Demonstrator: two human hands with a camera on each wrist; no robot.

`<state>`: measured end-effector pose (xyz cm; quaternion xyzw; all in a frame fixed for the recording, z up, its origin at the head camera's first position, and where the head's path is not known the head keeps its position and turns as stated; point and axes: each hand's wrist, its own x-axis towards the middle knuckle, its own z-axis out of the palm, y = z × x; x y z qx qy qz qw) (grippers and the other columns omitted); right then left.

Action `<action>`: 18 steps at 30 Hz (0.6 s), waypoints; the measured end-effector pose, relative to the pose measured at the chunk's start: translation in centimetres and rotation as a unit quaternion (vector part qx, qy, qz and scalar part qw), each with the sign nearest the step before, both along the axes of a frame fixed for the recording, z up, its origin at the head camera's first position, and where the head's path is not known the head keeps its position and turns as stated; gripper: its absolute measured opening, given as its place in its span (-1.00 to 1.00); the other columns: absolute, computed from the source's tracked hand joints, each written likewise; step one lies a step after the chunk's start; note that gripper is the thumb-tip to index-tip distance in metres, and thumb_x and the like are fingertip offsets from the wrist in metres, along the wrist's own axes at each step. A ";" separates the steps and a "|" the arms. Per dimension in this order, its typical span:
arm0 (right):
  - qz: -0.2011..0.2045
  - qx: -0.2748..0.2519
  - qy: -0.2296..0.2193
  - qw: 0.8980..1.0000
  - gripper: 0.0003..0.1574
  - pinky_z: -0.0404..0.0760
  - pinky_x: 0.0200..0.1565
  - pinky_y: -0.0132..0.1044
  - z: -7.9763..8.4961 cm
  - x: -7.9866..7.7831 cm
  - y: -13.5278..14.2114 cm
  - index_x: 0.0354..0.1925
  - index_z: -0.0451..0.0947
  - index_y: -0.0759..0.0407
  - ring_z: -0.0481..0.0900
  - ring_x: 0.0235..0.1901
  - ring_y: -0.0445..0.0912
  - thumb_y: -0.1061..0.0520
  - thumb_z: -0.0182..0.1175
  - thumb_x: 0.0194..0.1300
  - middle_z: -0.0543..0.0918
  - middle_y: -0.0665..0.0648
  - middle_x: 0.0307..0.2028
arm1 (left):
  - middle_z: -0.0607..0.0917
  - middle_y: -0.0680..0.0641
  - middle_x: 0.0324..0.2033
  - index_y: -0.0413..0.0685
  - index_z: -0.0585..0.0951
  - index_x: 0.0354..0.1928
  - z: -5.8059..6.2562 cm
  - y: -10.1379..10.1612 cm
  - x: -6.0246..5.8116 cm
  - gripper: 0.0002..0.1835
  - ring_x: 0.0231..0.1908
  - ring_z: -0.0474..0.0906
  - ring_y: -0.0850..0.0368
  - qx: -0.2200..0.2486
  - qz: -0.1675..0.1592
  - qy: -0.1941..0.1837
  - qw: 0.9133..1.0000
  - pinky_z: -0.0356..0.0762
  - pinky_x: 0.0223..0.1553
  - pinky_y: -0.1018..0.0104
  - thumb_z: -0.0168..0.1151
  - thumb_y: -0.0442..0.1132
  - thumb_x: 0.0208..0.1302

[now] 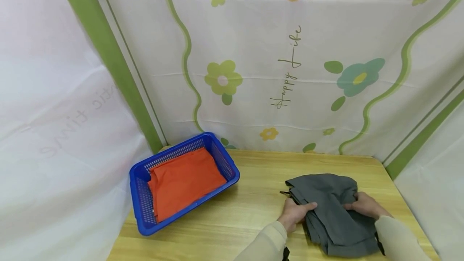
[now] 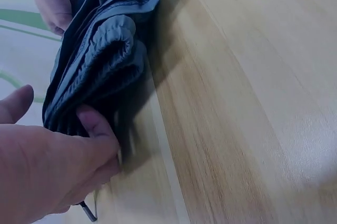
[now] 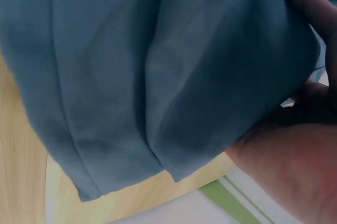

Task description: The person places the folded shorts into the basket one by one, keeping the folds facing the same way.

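Folded grey shorts [image 1: 331, 208] lie at the right of the table, their gathered elastic waistband [image 2: 113, 37] showing in the left wrist view. A dark drawstring end [image 1: 284, 192] sticks out on their left side. My left hand [image 1: 294, 212] grips the left edge at the waistband, thumb over the cloth and fingers beneath. At the opposite edge my right hand [image 1: 366, 205] holds the cloth, its fingers partly hidden by it. Flat panels and a stitched hem [image 3: 87, 182] fill much of the right wrist view.
A blue plastic basket [image 1: 135, 200] with perforated walls stands at the table's left, holding folded orange cloth [image 1: 186, 182]. The wood-patterned table [image 1: 217, 237] meets a white flowered curtain [image 1: 250, 51] at its back edge. More white curtain hangs at both sides.
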<state>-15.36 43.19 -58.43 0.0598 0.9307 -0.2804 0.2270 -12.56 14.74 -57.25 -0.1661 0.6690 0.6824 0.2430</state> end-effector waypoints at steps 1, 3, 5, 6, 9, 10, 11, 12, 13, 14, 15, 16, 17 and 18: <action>-0.001 -0.008 -0.007 1.000 0.21 0.54 0.04 0.27 0.0 0.0 -0.2 0.19 0.12 0.93 0.36 0.12 0.62 -0.17 0.37 0.27 0.25 0.86 0.16 | 0.58 -0.18 -0.10 -0.37 0.39 0.23 -0.1 -0.1 0.0 -0.25 -0.13 0.63 -0.08 -0.006 -0.001 -0.001 1.000 0.61 -0.02 -0.01 0.57 -0.17 0.13; -0.005 -0.027 -0.017 0.999 0.22 0.54 0.05 0.26 -0.1 0.1 -0.5 0.20 0.11 0.92 0.35 0.14 0.62 -0.17 0.38 0.27 0.24 0.85 0.17 | 0.56 -0.26 0.01 -0.41 0.37 0.27 -0.3 -0.2 -0.1 -0.19 0.02 0.58 -0.21 -0.021 -0.001 -0.003 1.000 0.55 0.10 -0.08 0.59 -0.18 0.10; -0.011 -0.047 -0.025 0.999 0.21 0.56 0.02 0.24 -0.1 0.2 -0.9 0.21 0.11 0.91 0.38 0.12 0.60 -0.16 0.38 0.28 0.28 0.84 0.14 | 0.48 -0.37 0.13 -0.45 0.29 0.34 -0.5 -0.4 -0.1 -0.09 0.16 0.47 -0.33 -0.034 0.005 -0.005 0.999 0.45 0.20 -0.16 0.60 -0.20 0.07; -0.015 -0.057 -0.030 0.998 0.21 0.56 0.01 0.23 -0.1 0.2 -1.1 0.21 0.10 0.91 0.40 0.11 0.59 -0.15 0.38 0.29 0.30 0.83 0.13 | 0.45 -0.42 0.18 -0.48 0.25 0.36 -0.7 -0.5 -0.2 -0.06 0.20 0.41 -0.39 -0.036 0.009 -0.005 0.999 0.41 0.22 -0.19 0.60 -0.23 0.07; -0.033 -0.089 -0.043 0.995 0.14 0.60 -0.03 0.17 -0.3 0.3 -1.5 0.20 0.12 0.89 0.54 0.02 0.44 -0.11 0.38 0.31 0.47 0.70 0.01 | 0.36 -0.49 0.26 -0.51 0.18 0.40 -0.9 -0.8 -0.2 -0.06 0.25 0.33 -0.47 -0.027 0.017 -0.001 0.999 0.34 0.26 -0.25 0.53 -0.32 0.10; -0.040 -0.101 -0.049 0.993 0.11 0.61 -0.04 0.16 -0.3 0.4 -1.6 0.20 0.13 0.88 0.57 -0.01 0.38 -0.09 0.37 0.32 0.52 0.63 -0.02 | 0.34 -0.50 0.27 -0.52 0.16 0.41 -0.9 -1.0 -0.2 -0.07 0.26 0.31 -0.48 -0.020 0.018 -0.002 1.000 0.31 0.27 -0.27 0.50 -0.35 0.12; -0.048 -0.112 -0.056 0.991 0.09 0.61 -0.04 0.15 -0.3 0.4 -1.7 0.21 0.13 0.86 0.60 -0.03 0.34 -0.08 0.37 0.33 0.55 0.57 -0.04 | 0.33 -0.50 0.27 -0.51 0.15 0.41 -0.9 -1.1 -0.3 -0.09 0.26 0.30 -0.47 -0.015 0.017 -0.001 1.000 0.30 0.28 -0.28 0.47 -0.37 0.13; -0.056 -0.125 -0.062 0.989 0.06 0.62 -0.05 0.14 -0.3 0.5 -1.8 0.21 0.15 0.84 0.62 -0.05 0.28 -0.06 0.37 0.33 0.58 0.50 -0.05 | 0.33 -0.48 0.27 -0.50 0.15 0.42 -0.9 -1.4 -0.2 -0.11 0.26 0.30 -0.46 -0.006 0.016 0.000 1.000 0.29 0.28 -0.28 0.44 -0.39 0.14; -0.062 -0.137 -0.069 0.986 0.03 0.63 -0.05 0.13 -0.2 0.5 -2.0 0.21 0.16 0.82 0.64 -0.07 0.23 -0.05 0.36 0.34 0.61 0.43 -0.07 | 0.34 -0.46 0.26 -0.48 0.17 0.40 -0.9 -1.6 -0.2 -0.15 0.25 0.32 -0.44 0.001 0.014 0.003 1.000 0.29 0.28 -0.28 0.41 -0.41 0.14; -0.072 -0.147 -0.077 0.984 0.02 0.64 -0.05 0.12 -0.1 0.6 -2.2 0.22 0.17 0.80 0.64 -0.08 0.20 -0.05 0.37 0.33 0.62 0.40 -0.07 | 0.35 -0.43 0.25 -0.46 0.18 0.39 -0.8 -1.9 -0.2 -0.18 0.24 0.33 -0.41 0.007 0.011 0.006 1.000 0.29 0.27 -0.28 0.38 -0.42 0.15; -0.076 -0.160 -0.083 0.981 0.02 0.64 -0.05 0.12 0.0 0.7 -2.3 0.24 0.15 0.79 0.65 -0.08 0.20 -0.04 0.36 0.34 0.61 0.39 -0.05 | 0.35 -0.42 0.26 -0.43 0.18 0.40 -0.8 -2.2 -0.2 -0.18 0.24 0.33 -0.41 0.010 0.009 0.012 1.000 0.29 0.27 -0.28 0.37 -0.42 0.15; -0.080 -0.173 -0.090 0.977 0.02 0.64 -0.04 0.12 0.1 0.7 -2.5 0.26 0.13 0.79 0.64 -0.06 0.20 -0.03 0.36 0.35 0.61 0.40 -0.04 | 0.36 -0.40 0.26 -0.41 0.19 0.40 -0.7 -2.5 -0.2 -0.19 0.24 0.34 -0.39 0.012 0.005 0.022 1.000 0.30 0.27 -0.28 0.36 -0.43 0.15; -0.082 -0.185 -0.094 0.975 0.03 0.63 -0.03 0.12 0.3 0.8 -2.7 0.28 0.11 0.78 0.64 -0.05 0.21 -0.02 0.35 0.35 0.60 0.42 -0.02 | 0.37 -0.37 0.25 -0.38 0.21 0.39 -0.7 -2.8 -0.2 -0.21 0.23 0.35 -0.38 0.011 0.001 0.032 0.999 0.32 0.25 -0.27 0.36 -0.43 0.15; -0.082 -0.196 -0.095 0.972 0.03 0.63 -0.02 0.12 0.4 0.9 -2.9 0.29 0.09 0.78 0.64 -0.04 0.21 -0.01 0.34 0.36 0.59 0.43 0.00 | 0.38 -0.36 0.25 -0.36 0.22 0.38 -0.7 -3.1 -0.2 -0.23 0.22 0.37 -0.36 0.010 -0.003 0.043 0.999 0.34 0.24 -0.27 0.35 -0.43 0.15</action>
